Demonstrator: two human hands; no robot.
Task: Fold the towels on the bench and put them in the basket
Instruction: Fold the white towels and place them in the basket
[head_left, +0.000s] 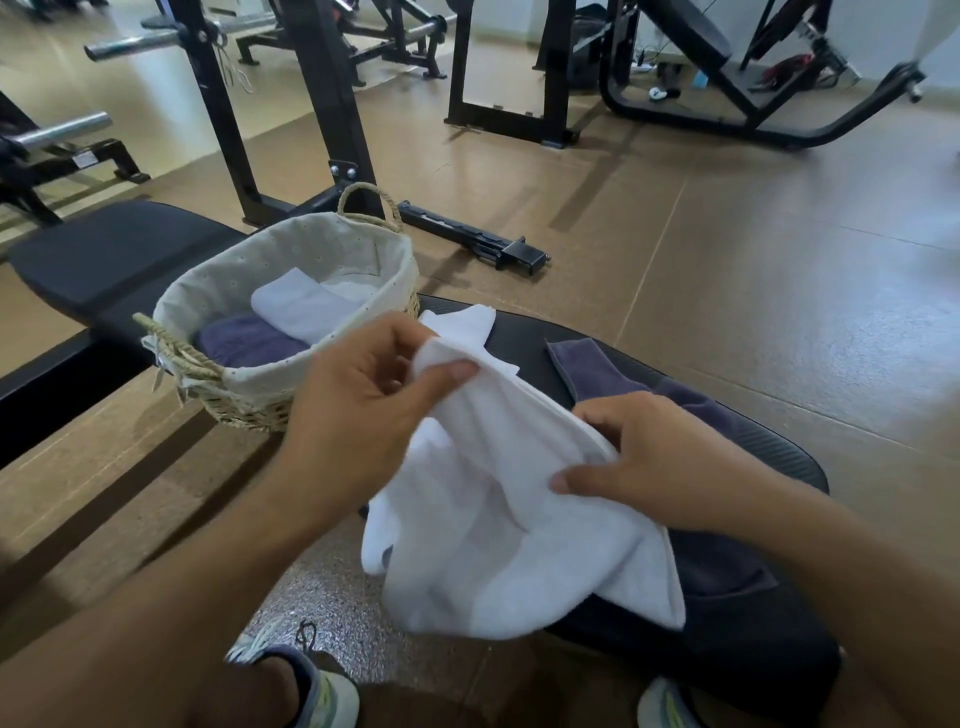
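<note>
Head view: bench (524, 348) carries the basket (249, 384), which holds a folded white and a purple towel. On the pad lies a purple towel (597, 369); above it hangs the white towel (493, 545), limp and light, likely to sag unless taken at its corners. Left hand (358, 410) pinches its upper edge; right hand (660, 457) grips the edge lower down.

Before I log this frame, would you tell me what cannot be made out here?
Head view:
- Purple towel on the bench: middle hidden by the right hand and held white towel.
- Folded purple towel in the wicker basket: partly under the folded white towel.
- Left hand: fingertips buried in cloth.
</note>
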